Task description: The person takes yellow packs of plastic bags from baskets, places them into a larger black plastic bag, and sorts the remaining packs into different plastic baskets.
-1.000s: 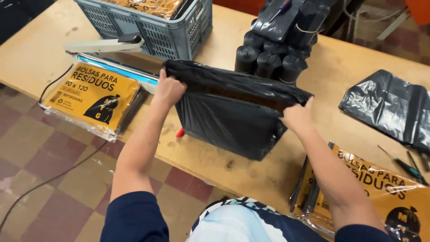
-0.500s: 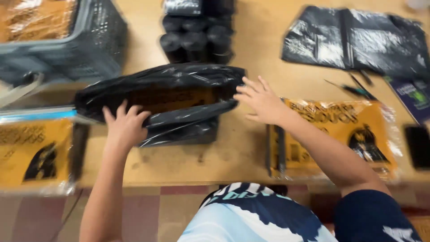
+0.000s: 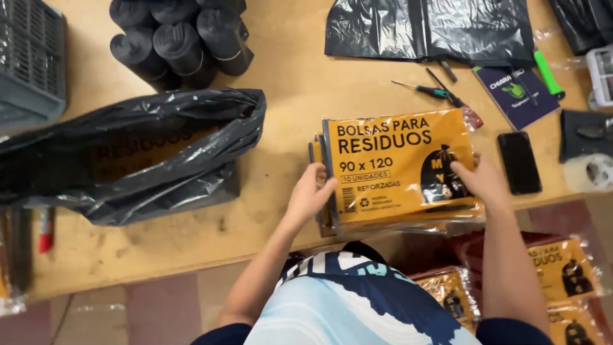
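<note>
Bright, even light; slightly soft focus

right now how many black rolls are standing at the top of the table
5 black rolls show, bunched at the table's far edge, right of the grey crate and above the open black bag. The frame's top crops the back ones, so more may be hidden.

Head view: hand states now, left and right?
Left hand: closed on the left edge of the yellow bag packet.
Right hand: holding the same packet's right edge, fingers on top.
</note>
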